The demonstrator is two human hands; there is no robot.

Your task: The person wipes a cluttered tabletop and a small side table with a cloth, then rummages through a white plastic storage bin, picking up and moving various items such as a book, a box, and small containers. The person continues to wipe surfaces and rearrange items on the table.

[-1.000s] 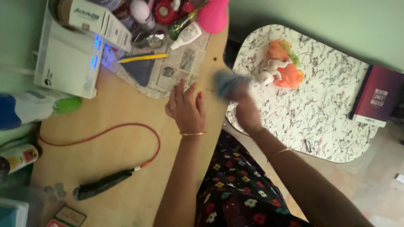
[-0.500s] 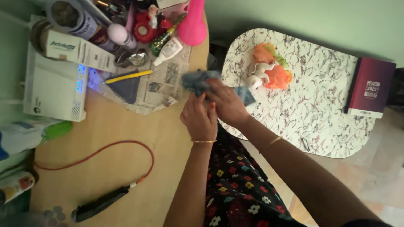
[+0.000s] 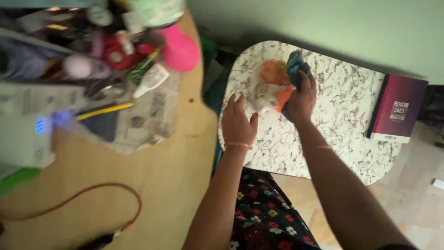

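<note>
A maroon book (image 3: 397, 110) lies on the marbled table (image 3: 342, 120); right hand (image 3: 301, 98) pinches blue cloth (image 3: 294, 66), left hand (image 3: 238, 121) spread flat.

Marbled table (image 3: 342, 134): orange-white toy (image 3: 274, 88), maroon book (image 3: 397, 110) (at edge). Wooden desk (image 3: 162, 171): newspaper (image 3: 148, 118), red cable (image 3: 88, 196).

Cloth (image 3: 295, 65): crumpled blue-grey scrap, bunched and raised above the marbled table (image 3: 351, 125), near its far edge.
Figurine (image 3: 276, 88): small orange and white toy with a touch of green, lying on the table, just beside and partly under the cloth; blurred.
</note>
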